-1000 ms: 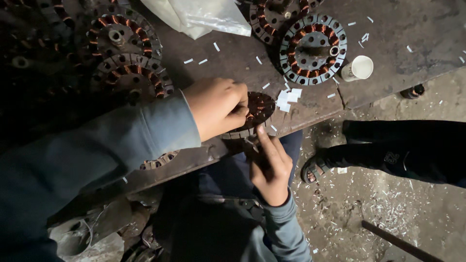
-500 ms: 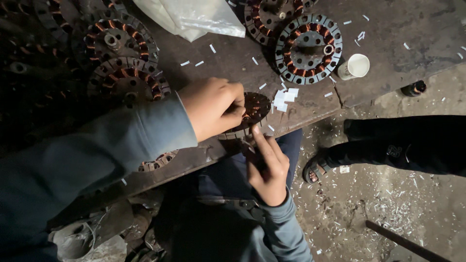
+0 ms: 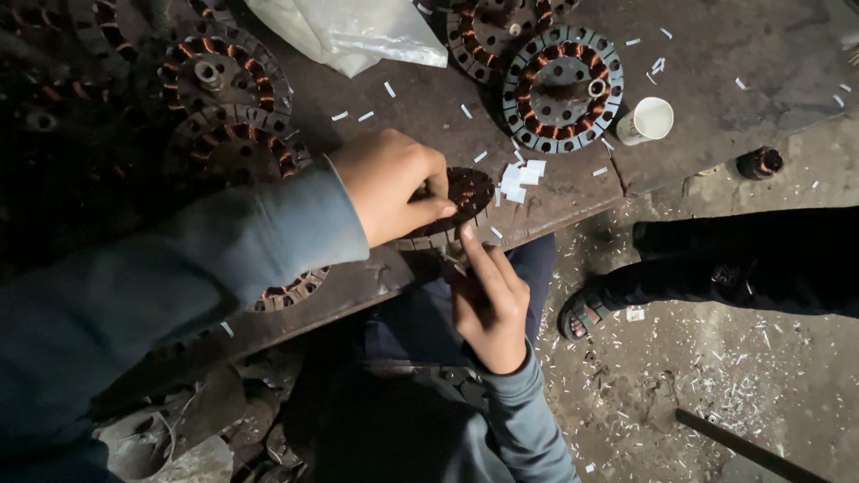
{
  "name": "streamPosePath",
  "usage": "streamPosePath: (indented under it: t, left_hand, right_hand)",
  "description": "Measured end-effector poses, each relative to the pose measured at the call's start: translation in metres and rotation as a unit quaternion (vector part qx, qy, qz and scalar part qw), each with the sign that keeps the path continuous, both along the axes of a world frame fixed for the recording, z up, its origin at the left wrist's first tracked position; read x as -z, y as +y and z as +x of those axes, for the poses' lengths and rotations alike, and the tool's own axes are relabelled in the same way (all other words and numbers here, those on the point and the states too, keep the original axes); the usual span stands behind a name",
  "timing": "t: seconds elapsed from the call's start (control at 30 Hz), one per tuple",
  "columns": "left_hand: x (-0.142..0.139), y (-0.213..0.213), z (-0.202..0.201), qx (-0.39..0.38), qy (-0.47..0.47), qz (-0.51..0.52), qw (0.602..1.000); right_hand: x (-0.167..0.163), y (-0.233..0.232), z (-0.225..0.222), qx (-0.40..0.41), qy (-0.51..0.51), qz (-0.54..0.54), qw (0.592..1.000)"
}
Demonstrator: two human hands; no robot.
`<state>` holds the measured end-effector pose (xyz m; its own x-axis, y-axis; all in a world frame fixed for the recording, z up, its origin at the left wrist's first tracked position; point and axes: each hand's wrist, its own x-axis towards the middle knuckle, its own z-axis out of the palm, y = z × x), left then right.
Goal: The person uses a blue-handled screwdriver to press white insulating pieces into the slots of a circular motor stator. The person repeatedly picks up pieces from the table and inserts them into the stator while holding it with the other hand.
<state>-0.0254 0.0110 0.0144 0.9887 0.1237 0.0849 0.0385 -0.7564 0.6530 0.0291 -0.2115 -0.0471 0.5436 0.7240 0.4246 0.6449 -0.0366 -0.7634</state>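
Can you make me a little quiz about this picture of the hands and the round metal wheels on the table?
1. True or false: the left hand rests on a round motor stator at the workbench edge.
2. What white thing stands beside the wound stator? A) cup B) ball C) shoe
3. Where is the right hand?

Key: 1 true. 2 A, a small white cup. 3 Below the bench edge, fingers reaching up to the stator.

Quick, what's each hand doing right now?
Left hand: closed, pinching the round stator at the bench edge.
Right hand: fingers extended, touching the stator's edge from below.
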Motion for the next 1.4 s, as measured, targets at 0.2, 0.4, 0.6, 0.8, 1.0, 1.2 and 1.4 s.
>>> streamPosePath:
  t: [0.2,0.4,0.6,0.8,1.0,1.2,1.4]
  left_hand:
    - [0.001,-0.013,0.003,-0.003,-0.026,0.086,0.996]
    - [0.003,-0.011,0.006,0.011,-0.052,0.042,0.998]
    - [0.003,-0.004,-0.009,-0.011,-0.028,-0.046,0.998]
    - [0.006,-0.003,-0.004,-0.035,-0.012,-0.055,0.998]
    - [0.011,0.000,0.000,-0.030,-0.063,-0.006,0.998]
    - [0.012,0.009,0.003,-0.002,-0.035,-0.050,0.998]
    - [0.011,0.013,0.002,0.026,-0.043,-0.067,0.996]
  right_hand:
    - [-0.002,-0.004,0.000,-0.027,-0.010,0.017,0.999]
    - [-0.003,-0.007,0.000,-0.003,0.011,-0.021,1.000]
    - [0.006,-0.006,0.001,-0.027,-0.009,0.012,1.000]
    - [0.018,0.000,0.003,-0.023,-0.003,0.019,1.000]
    - [0.021,0.004,0.004,-0.016,0.007,0.018,1.000]
    - [0.021,0.007,0.004,-0.028,-0.016,0.035,0.999]
    - [0.022,0.008,0.002,-0.016,-0.020,0.031,0.999]
